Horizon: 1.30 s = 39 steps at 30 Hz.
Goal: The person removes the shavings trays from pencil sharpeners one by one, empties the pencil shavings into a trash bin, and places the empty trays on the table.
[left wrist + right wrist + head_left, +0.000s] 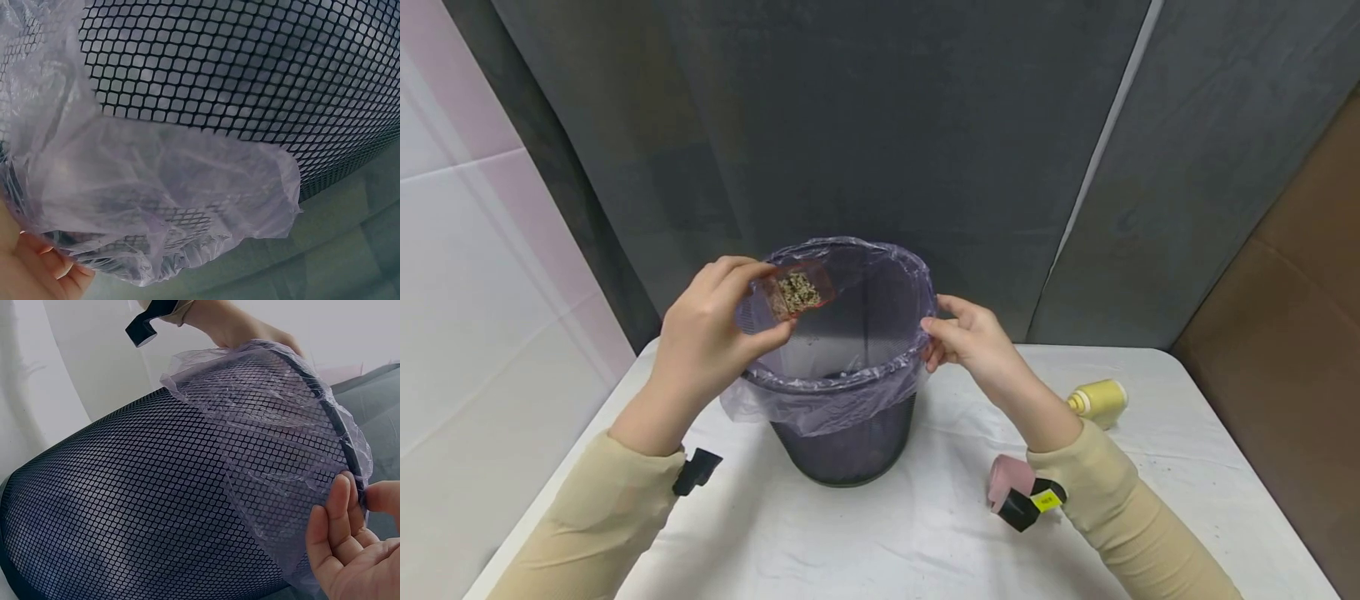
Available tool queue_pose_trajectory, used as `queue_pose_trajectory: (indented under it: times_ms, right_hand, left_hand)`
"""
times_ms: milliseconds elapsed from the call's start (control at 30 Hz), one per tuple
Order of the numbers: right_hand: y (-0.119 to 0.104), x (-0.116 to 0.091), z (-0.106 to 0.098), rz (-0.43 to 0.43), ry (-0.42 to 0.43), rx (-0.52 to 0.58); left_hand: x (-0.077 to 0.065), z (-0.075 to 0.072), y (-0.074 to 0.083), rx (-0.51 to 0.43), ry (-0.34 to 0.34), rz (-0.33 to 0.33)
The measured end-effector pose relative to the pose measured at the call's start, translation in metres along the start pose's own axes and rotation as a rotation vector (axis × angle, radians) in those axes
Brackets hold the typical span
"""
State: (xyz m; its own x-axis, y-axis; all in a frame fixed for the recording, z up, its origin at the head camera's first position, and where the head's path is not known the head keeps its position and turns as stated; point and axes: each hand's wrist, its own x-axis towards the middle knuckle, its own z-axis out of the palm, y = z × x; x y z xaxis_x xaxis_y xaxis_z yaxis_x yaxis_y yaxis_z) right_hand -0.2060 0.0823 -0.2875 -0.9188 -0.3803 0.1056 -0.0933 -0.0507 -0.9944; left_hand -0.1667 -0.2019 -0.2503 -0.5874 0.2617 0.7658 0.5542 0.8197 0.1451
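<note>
Left hand pinches a small container over a lined bin

A dark grey backdrop (pixel 880 125) fills the far side, crossed by one pale slanting strip, with a white side panel (pixel 497 308) on the left and a brown side panel (pixel 1285 292) on the right. Below lies a table (pixel 955 542) under creased white cloth; its far edge runs along the backdrop to a rounded right corner, and its right edge slants down beside the brown panel. Bare cloth stretches in front of the bin and along the right side.

On the table's left half stands a dark mesh bin (pixel 850 462), its rim wrapped in a thin purplish liner (pixel 827 412) that hangs loosely outside.

The left hand (pixel 707 317) reaches in from the left, fingers above and thumb below, pinching the container. The right hand (pixel 973 337) grips the rim's right side through the liner, thumb on one side, fingers against the outer face. Both forearms wear pale yellow sleeves (pixel 595 508).

A yellow bottle (pixel 1102 402) lies beyond the right forearm, and a pink curved object (pixel 1009 477) sits nearer, partly hidden. Smallest is the clear, red-edged container (pixel 822 283), over the opening's left part, with greenish bits (pixel 799 291) inside
</note>
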Motion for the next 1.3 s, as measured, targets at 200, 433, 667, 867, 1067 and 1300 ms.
queue_pose_trajectory:
  times_ms: [200,433,667,867,1067,1300]
  right_hand:
    - [0.0009,0.0001,-0.0007,-0.005,0.003,0.009]
    - [0.0026,-0.0003,-0.0034,-0.011,0.001,0.019]
    - [0.0030,-0.0010,-0.0027,-0.008,0.006,0.026]
    - [0.0029,-0.0015,-0.0019,-0.005,0.008,0.029]
    - [0.0036,-0.0027,-0.0035,0.001,0.018,0.015]
    - [0.0046,-0.0023,-0.0026,-0.002,0.017,0.031]
  left_hand:
    - [0.0002,0.0005,0.0007,0.009,0.012,0.022]
    - [0.0014,0.0000,0.0028,0.009,0.018,0.052]
    - [0.0020,-0.0003,0.0033,0.009,0.034,0.087]
    - [0.0017,-0.0010,0.0051,0.015,0.039,0.111]
    - [0.0028,-0.0002,0.0066,0.022,0.046,0.144]
    - [0.0031,-0.0009,0.0072,0.033,0.049,0.156]
